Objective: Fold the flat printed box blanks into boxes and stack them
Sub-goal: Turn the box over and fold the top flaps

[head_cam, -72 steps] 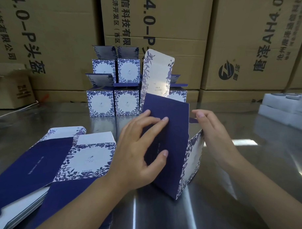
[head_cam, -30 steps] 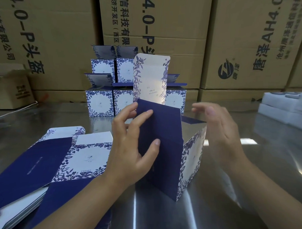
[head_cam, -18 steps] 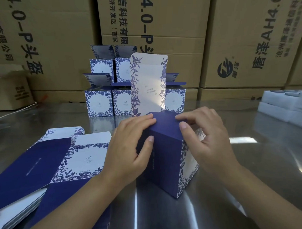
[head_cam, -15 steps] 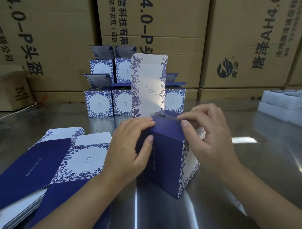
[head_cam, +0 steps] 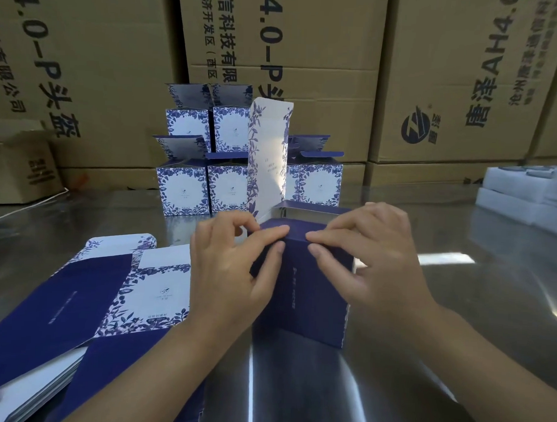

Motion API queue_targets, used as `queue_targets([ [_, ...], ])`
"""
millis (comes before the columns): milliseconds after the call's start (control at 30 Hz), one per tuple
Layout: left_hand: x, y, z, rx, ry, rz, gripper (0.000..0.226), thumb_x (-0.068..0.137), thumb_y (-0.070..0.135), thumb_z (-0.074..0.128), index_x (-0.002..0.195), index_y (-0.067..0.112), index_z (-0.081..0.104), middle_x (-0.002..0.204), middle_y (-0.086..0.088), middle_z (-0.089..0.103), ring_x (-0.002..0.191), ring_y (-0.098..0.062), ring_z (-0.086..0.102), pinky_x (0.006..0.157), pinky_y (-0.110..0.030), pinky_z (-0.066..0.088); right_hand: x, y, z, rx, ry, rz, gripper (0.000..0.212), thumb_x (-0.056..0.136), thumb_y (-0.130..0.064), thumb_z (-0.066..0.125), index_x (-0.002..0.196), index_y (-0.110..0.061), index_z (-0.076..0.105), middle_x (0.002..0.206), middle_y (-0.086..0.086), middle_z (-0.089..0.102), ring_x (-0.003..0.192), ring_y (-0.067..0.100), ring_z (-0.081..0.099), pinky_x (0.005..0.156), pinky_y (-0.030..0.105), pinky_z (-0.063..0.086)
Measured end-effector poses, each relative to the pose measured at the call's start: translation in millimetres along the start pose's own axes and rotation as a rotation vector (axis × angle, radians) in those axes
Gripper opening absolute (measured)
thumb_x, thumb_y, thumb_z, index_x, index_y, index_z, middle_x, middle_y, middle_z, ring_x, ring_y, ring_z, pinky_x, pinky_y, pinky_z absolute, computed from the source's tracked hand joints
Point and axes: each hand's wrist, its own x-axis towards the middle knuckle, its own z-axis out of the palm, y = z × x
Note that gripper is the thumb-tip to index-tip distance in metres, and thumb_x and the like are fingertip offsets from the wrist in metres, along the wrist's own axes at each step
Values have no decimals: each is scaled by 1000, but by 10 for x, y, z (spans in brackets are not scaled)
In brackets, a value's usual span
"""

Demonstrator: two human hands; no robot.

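A half-folded navy box (head_cam: 302,293) with floral side panels stands upright on the steel table (head_cam: 456,311) in front of me. Its long white floral lid flap (head_cam: 268,160) sticks straight up at the back. My left hand (head_cam: 234,272) pinches the box's upper left edge between thumb and fingers. My right hand (head_cam: 370,264) grips the upper right edge, fingertips on the top fold. A pile of flat printed blanks (head_cam: 78,314) lies at the left. Several folded boxes (head_cam: 205,176) stand stacked in two tiers behind.
Large brown cartons (head_cam: 308,54) form a wall along the table's far edge. A small open carton (head_cam: 16,167) sits at far left. White foam trays (head_cam: 530,194) are stacked at the far right.
The navy panel that stood tilted up has been folded down onto the box. My right hand came in from the side to the top edge, and the box turned its navy face toward me.
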Motion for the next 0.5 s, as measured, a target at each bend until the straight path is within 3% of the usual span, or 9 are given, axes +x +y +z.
queue_targets([
  [200, -5, -35, 1, -36, -41, -237, 30, 86, 30, 44, 99, 21, 70, 100, 5, 36, 93, -7, 26, 83, -24, 26, 1, 12, -12, -17, -14, 41, 11, 84, -26, 65, 83, -22, 75, 77, -10, 65, 79, 14, 52, 91, 23, 28],
  [500, 17, -45, 0, -26, -29, -100, 22, 86, 28, 52, 90, 18, 71, 95, 3, 37, 92, -13, 32, 81, -21, 24, 10, -8, -27, -101, -45, 151, 17, 84, -27, 57, 82, -20, 73, 79, -8, 64, 83, 13, 48, 80, 24, 25],
])
